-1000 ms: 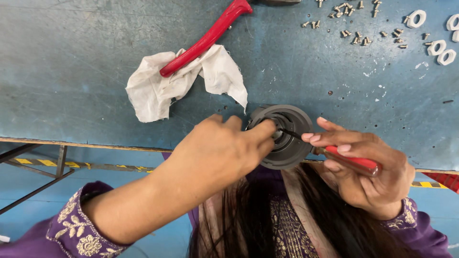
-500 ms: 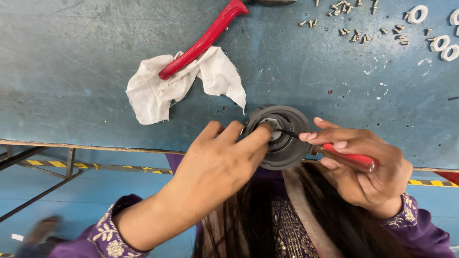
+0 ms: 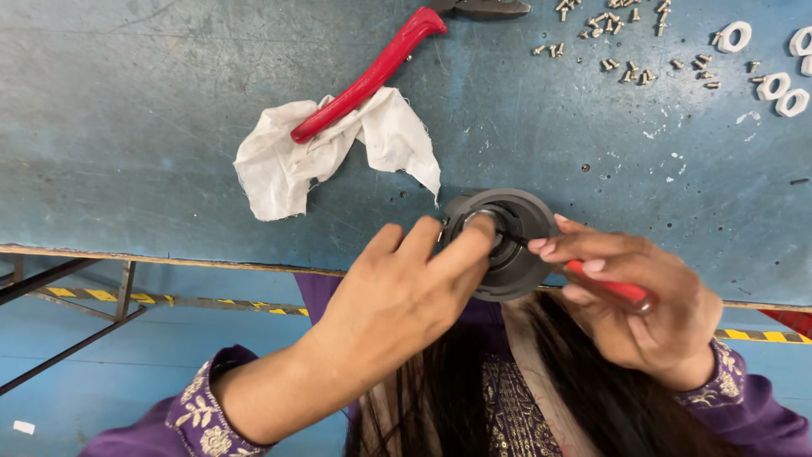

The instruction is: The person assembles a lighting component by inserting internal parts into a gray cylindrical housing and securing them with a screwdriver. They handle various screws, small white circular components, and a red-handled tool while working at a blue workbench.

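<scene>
A dark grey round part (image 3: 518, 245) with a metal ring in its middle sits at the near edge of the blue worktable (image 3: 169, 127). My left hand (image 3: 397, 296) rests against its left side, with the fingertips on the metal centre. My right hand (image 3: 634, 296) grips a red-handled screwdriver (image 3: 611, 286), whose thin shaft points into the part's centre. The tip is hidden between my fingers.
A white rag (image 3: 330, 152) lies behind the part, with red-handled pliers (image 3: 372, 72) across it. Several small screws (image 3: 626, 51) and white plastic nuts (image 3: 778, 80) are scattered at the far right. Below the table edge are a blue floor and yellow-black tape (image 3: 127, 296).
My left hand's fingers have shifted a little over the part's centre. The right hand and screwdriver stay in nearly the same place.
</scene>
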